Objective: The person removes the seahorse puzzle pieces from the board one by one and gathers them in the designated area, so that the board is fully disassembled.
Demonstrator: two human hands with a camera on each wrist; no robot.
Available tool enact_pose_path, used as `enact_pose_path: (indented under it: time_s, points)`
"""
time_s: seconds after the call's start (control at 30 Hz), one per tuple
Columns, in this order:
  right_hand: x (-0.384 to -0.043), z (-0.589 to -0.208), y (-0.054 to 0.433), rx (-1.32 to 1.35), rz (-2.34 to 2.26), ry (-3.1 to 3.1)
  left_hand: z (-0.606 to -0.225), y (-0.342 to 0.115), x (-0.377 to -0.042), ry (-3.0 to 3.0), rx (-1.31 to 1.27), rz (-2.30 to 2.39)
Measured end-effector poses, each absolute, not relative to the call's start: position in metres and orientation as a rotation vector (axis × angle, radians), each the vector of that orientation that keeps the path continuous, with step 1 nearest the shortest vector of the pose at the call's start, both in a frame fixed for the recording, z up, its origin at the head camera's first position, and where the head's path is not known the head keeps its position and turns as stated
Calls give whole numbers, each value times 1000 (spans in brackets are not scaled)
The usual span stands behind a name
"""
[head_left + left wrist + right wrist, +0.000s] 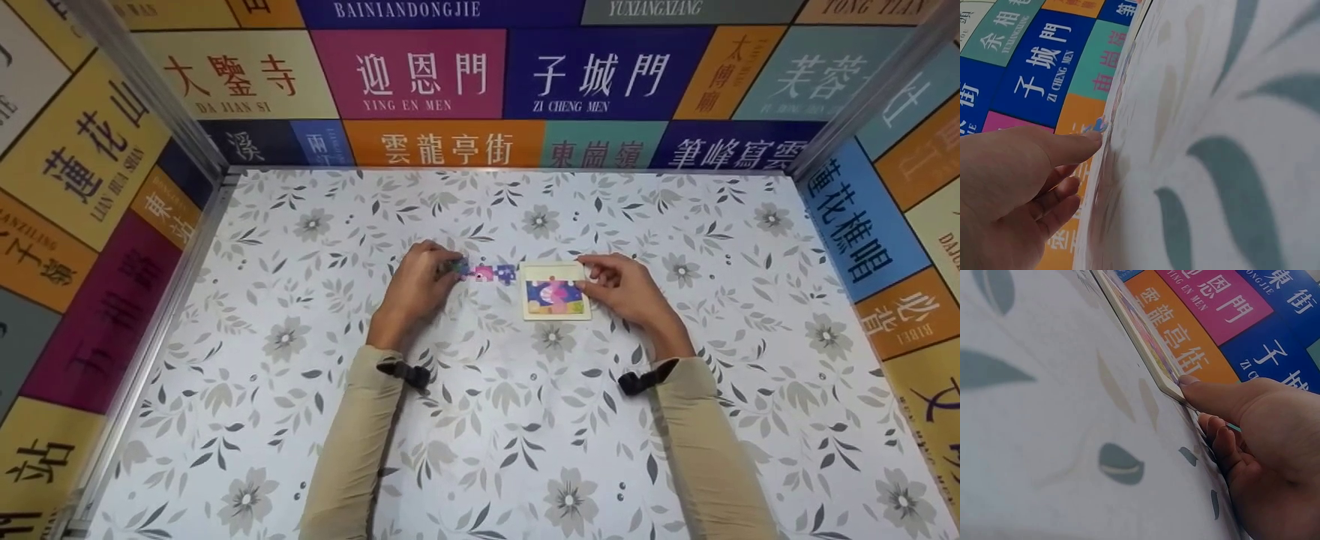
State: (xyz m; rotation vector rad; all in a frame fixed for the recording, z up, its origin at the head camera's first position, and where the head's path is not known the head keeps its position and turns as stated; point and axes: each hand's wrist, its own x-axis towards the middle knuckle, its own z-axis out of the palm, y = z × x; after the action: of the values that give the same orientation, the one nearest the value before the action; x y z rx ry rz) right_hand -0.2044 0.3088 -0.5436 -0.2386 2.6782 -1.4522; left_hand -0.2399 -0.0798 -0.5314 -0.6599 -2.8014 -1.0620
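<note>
Left of centre, my left hand (417, 283) pinches a small blue-green jigsaw piece (457, 266) between thumb and fingertips. That piece (1099, 124) peeks out past the thumb tip in the left wrist view. Beside it on the table lie a pink jigsaw piece (484, 275) and a purple one (507, 274) in a row. A square cream puzzle tray (555, 316) lies flat to their right, its lower part filled with a colourful picture and its upper strip bare. My right hand (628, 291) grips the tray's right side, thumb on the edge and index finger at the top corner.
The table (480, 420) wears a white cloth printed with grey flowers and leaves. Panels with large characters (409, 73) stand behind it and at both sides. A black wrist strap (405, 373) sits on each sleeve.
</note>
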Motion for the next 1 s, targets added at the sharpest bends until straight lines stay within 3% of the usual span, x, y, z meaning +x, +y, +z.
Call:
enact_pose_path:
  time_s: [1.0]
  points:
    - [-204, -544, 309, -251, -1459, 2673, -533, -91, -243, -2826, -812, -1249]
